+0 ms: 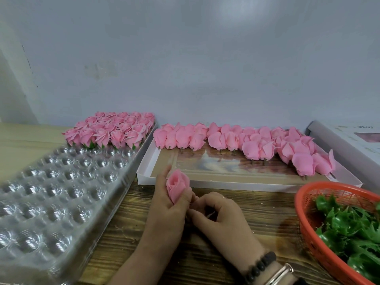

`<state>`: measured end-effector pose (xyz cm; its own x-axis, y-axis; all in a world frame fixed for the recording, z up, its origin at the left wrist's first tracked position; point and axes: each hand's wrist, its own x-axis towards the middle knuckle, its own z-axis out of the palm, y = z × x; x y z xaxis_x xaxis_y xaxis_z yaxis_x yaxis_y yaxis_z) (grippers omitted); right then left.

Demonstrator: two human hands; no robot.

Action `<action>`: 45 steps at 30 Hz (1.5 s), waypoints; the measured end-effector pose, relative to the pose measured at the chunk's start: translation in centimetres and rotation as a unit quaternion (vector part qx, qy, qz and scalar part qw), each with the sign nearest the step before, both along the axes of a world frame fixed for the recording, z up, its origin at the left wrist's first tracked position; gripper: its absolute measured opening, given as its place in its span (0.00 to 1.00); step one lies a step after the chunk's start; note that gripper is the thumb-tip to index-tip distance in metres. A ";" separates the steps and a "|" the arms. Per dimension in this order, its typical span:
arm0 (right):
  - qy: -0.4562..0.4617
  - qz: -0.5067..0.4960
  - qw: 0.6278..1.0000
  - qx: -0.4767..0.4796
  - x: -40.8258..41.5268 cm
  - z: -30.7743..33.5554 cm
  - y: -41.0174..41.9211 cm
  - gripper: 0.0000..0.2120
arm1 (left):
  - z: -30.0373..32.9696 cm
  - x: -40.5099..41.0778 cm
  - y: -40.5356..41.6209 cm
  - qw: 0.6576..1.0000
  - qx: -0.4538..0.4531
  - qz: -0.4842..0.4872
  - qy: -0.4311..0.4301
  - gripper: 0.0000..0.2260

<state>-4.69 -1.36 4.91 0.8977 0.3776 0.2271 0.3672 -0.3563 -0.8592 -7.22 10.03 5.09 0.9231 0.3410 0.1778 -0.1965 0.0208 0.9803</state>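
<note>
Left grip (168, 206) clasps the pink rose bud (178, 187) round its lower half. The bud stands nearly upright above the counter (257, 210), tip up and away, base pointing down at the right grip (216, 217), which pinches that base. Petals are soft, layered and half-closed. Green calyxes (345, 225) sit right in the orange basket (302, 223).

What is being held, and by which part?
A pink rose bud: the left hand grips its lower half; the right hand pinches at its hidden base.
</note>
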 end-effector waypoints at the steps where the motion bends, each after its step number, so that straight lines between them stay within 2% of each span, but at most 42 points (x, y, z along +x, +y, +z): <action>1: -0.015 -0.021 1.000 0.015 0.1 -0.1 -0.1 0.06 | 0.1 0.0 0.2 0.999 0.045 0.002 -0.010 0.24; 4: 0.002 -0.029 0.992 0.123 0.8 0.2 -0.9 0.13 | 0.0 -0.1 0.4 0.987 0.154 -0.037 -0.014 0.32; 8: -0.011 0.092 0.992 0.083 0.7 0.9 -1.6 0.27 | -0.2 -0.2 0.3 0.971 0.204 -0.122 0.021 0.42; 11: -0.038 0.103 0.992 0.069 0.7 1.3 -1.6 0.24 | -0.3 -0.2 0.4 0.962 0.234 -0.136 0.035 0.44; 15: -0.020 0.072 0.996 0.047 0.8 1.4 -1.7 0.12 | -0.6 -0.2 0.3 0.958 0.236 -0.161 0.031 0.44; 18: -0.007 0.065 0.996 0.055 0.9 1.2 -1.7 0.08 | -0.5 -0.2 0.2 0.964 0.213 -0.158 0.022 0.42; 21: 0.029 0.049 0.988 0.141 1.2 0.8 -1.8 0.07 | -0.6 -0.1 0.4 0.971 0.196 -0.132 0.016 0.39; 25: 0.101 0.002 0.967 0.236 1.8 0.2 -2.1 0.03 | -0.8 0.2 0.6 0.980 0.154 -0.125 -0.018 0.26; 29: 0.132 -0.016 0.956 0.262 1.9 -0.2 -2.1 0.01 | -0.3 0.3 0.8 0.986 0.105 -0.126 -0.037 0.13; 32: 0.117 -0.009 0.965 0.235 1.9 -0.1 -2.3 0.01 | -0.1 0.3 0.8 0.986 0.101 -0.124 -0.039 0.09; 34: 0.099 0.015 0.980 0.172 1.8 0.3 -2.5 0.10 | 0.1 0.3 1.0 0.989 0.077 -0.121 -0.039 0.08; 37: 0.087 0.058 0.991 0.086 1.8 0.7 -2.9 0.35 | 0.1 0.3 1.1 0.992 0.006 -0.122 -0.009 0.09; 38: 0.077 0.072 0.992 0.074 1.7 0.7 -3.0 0.39 | 0.0 0.3 1.1 0.992 -0.005 -0.124 -0.004 0.09; 40: 0.053 0.085 0.992 0.083 1.6 0.8 -3.0 0.38 | -0.1 0.4 1.1 0.992 -0.015 -0.123 -0.001 0.09; 45: 0.033 0.101 0.989 0.107 1.6 1.0 -2.9 0.29 | -0.5 0.6 1.4 0.993 -0.030 -0.116 0.007 0.12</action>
